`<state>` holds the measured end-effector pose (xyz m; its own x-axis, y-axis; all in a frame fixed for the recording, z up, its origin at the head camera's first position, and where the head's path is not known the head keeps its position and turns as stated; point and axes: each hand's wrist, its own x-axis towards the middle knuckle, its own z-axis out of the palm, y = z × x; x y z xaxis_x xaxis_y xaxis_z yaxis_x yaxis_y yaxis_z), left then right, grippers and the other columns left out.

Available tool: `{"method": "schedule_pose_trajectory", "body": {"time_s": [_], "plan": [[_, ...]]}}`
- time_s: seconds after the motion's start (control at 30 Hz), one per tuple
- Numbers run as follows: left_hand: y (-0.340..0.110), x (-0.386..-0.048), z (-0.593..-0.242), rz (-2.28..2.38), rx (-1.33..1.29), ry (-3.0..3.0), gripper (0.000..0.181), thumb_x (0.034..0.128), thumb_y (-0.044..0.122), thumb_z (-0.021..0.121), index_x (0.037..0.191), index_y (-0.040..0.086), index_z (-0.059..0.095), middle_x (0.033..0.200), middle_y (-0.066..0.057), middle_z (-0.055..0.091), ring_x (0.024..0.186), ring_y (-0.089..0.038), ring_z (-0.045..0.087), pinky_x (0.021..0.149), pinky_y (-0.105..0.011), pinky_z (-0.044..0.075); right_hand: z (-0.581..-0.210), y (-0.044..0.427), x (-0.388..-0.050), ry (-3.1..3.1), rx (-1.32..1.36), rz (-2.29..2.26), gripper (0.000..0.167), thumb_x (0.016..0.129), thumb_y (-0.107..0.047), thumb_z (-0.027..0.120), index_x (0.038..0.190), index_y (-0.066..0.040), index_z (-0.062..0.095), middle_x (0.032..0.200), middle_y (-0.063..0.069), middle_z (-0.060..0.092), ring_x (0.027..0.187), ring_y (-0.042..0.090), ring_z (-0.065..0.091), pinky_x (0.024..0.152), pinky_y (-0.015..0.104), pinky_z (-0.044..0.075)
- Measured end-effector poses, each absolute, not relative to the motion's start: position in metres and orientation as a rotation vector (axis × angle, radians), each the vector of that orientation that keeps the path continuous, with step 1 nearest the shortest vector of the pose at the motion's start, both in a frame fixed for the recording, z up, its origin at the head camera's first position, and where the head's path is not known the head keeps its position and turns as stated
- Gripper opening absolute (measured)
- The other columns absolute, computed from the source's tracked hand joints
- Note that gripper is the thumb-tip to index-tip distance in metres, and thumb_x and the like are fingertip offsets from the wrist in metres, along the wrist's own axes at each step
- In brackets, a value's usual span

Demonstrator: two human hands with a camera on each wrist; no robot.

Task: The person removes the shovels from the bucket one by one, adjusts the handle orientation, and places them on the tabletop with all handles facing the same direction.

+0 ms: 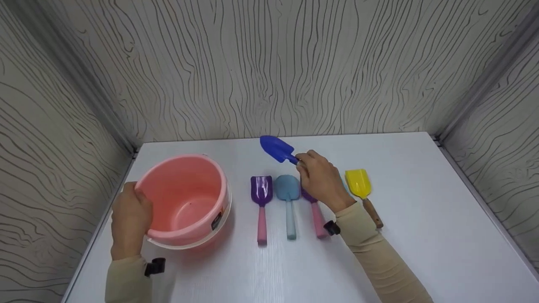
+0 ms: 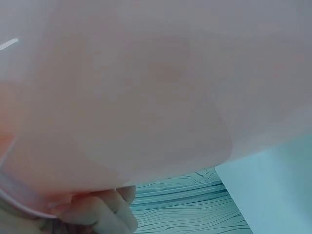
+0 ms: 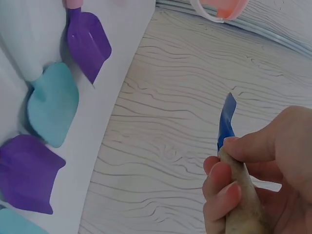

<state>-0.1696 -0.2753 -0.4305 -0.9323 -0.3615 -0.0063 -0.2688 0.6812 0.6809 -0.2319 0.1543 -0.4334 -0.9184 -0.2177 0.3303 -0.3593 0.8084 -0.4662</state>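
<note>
My left hand (image 1: 131,214) grips the left rim of a pink bucket (image 1: 185,198), which is tilted with its mouth toward the head camera. In the left wrist view the bucket's wall (image 2: 161,97) fills most of the picture, and the curled fingers (image 2: 105,212) show at its edge. My right hand (image 1: 322,179) holds a blue trowel (image 1: 276,148) by its wooden handle (image 3: 243,200), raised above the table. Its blade points up and left. Inside the bucket I see only the bare bottom.
On the white table (image 1: 404,248) lie a purple scoop (image 1: 262,191), a light blue scoop (image 1: 288,188), another purple scoop with a pink handle (image 1: 318,221), and a yellow scoop (image 1: 358,183) at right. Another light blue one is mostly hidden under the right hand. Wood-patterned walls (image 1: 269,71) surround the table.
</note>
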Motion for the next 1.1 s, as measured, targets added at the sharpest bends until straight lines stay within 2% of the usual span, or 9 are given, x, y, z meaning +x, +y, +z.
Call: {"method": "schedule_pose_trajectory", "body": {"time_s": [0.2,0.47,0.77,0.83,1.0,1.1], "plan": [[-0.277,-0.169,-0.43,-1.107,0.524,-2.766,0.051,0.1156,0.023,0.031,0.155,-0.008,0.037,0.12,-0.033,0.062,0.071,-0.026,0.069,0.052,-0.032,0.056,-0.442,0.189,-0.235,-2.752,0.316,0.902,0.031,0.109,-0.011,0.058,0.135,0.005,0.066,0.106,0.016,0.067,0.09,0.027,0.061,0.086,0.044,0.061],[-0.276,-0.169,-0.428,-1.091,0.52,-2.76,0.05,0.1157,0.023,0.029,0.154,-0.008,0.039,0.118,-0.032,0.063,0.07,-0.026,0.068,0.052,-0.032,0.055,-0.458,0.238,-0.232,-2.706,0.202,0.956,0.032,0.106,-0.002,0.058,0.135,0.011,0.063,0.111,0.024,0.068,0.091,0.031,0.063,0.078,0.045,0.055],[-0.276,-0.168,-0.431,-1.092,0.496,-2.758,0.049,0.1148,0.023,0.032,0.152,-0.008,0.041,0.118,-0.031,0.063,0.075,-0.028,0.069,0.055,-0.033,0.055,-0.473,0.289,-0.218,-2.806,-0.03,0.97,0.04,0.107,-0.004,0.055,0.144,0.012,0.055,0.124,0.031,0.063,0.106,0.039,0.063,0.096,0.057,0.057],[-0.276,-0.168,-0.431,-1.102,0.512,-2.762,0.05,0.1148,0.023,0.032,0.153,-0.007,0.04,0.12,-0.031,0.062,0.075,-0.027,0.069,0.055,-0.033,0.056,-0.475,0.298,-0.216,-2.794,-0.033,0.958,0.039,0.106,-0.003,0.055,0.142,0.014,0.056,0.122,0.032,0.063,0.104,0.04,0.063,0.095,0.057,0.057],[-0.277,-0.169,-0.431,-1.098,0.522,-2.773,0.05,0.1151,0.022,0.031,0.155,-0.007,0.039,0.122,-0.032,0.062,0.074,-0.027,0.069,0.055,-0.032,0.057,-0.485,0.319,-0.209,-2.745,-0.034,0.912,0.036,0.103,0.001,0.057,0.136,0.018,0.059,0.112,0.033,0.064,0.095,0.039,0.062,0.081,0.049,0.056],[-0.277,-0.169,-0.431,-1.104,0.526,-2.775,0.05,0.1154,0.023,0.032,0.155,-0.007,0.038,0.122,-0.032,0.062,0.074,-0.026,0.069,0.054,-0.032,0.057,-0.491,0.327,-0.205,-2.757,-0.086,0.903,0.036,0.104,0.001,0.057,0.136,0.018,0.058,0.112,0.034,0.064,0.094,0.038,0.062,0.078,0.046,0.055]]}}
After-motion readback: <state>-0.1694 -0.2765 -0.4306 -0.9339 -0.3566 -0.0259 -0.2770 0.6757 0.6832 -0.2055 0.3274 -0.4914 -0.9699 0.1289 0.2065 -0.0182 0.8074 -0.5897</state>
